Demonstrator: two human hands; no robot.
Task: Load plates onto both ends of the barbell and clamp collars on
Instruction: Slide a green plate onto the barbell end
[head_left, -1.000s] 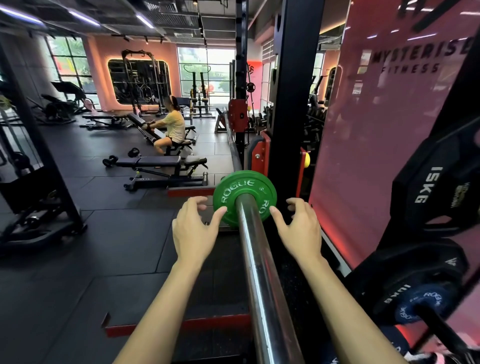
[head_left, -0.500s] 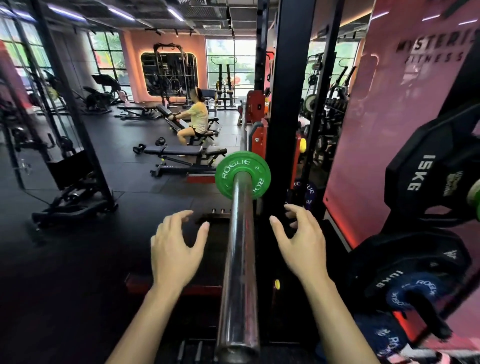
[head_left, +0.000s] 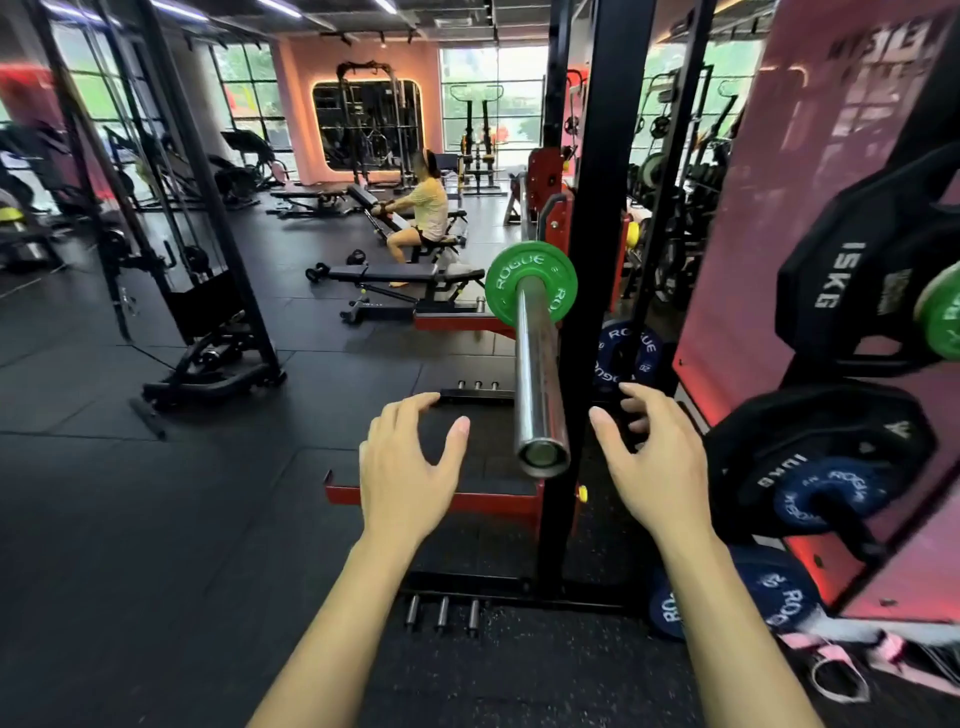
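Observation:
A chrome barbell sleeve (head_left: 537, 374) points toward me, its open end at centre. A green Rogue plate (head_left: 530, 280) sits far up the sleeve against the rack. My left hand (head_left: 410, 467) hovers left of the sleeve's end, fingers relaxed, holding nothing. My right hand (head_left: 654, 462) hovers right of it, fingers loosely spread, also empty. Neither hand touches the bar. No collar is visible.
The black rack upright (head_left: 587, 260) stands just right of the sleeve. At right hang a black 15 kg plate (head_left: 857, 280), a black 10 kg plate (head_left: 810, 457) and blue Rogue plates (head_left: 779, 597). A bench (head_left: 400, 275) and a seated person (head_left: 426, 208) are behind.
Both hands have let go of the green plate and drawn back along the sleeve toward me, past its end. The view has pulled back with them; the plate stays in place.

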